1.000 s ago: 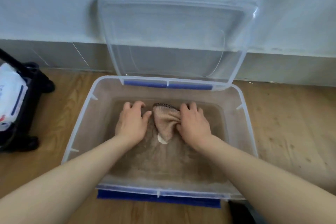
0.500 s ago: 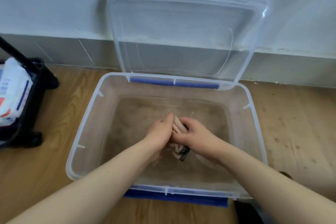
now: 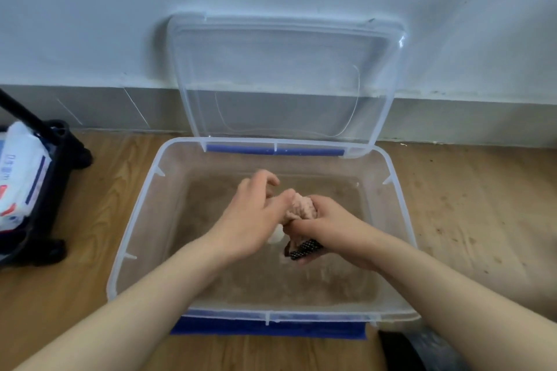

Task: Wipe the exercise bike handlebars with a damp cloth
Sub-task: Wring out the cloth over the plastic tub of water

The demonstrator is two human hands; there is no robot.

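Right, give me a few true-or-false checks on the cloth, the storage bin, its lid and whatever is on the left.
1. The right-hand grip holds the pinkish-beige cloth. True.
2. The clear plastic lid is shut on the clear plastic storage bin. False: it stands open, leaning on the wall behind the bin.
3. The cloth lies spread flat on the bin's bottom. False: it is bunched up and held over the middle of the bin.
4. A white printed pack sits in the black cart left of the bin. True.
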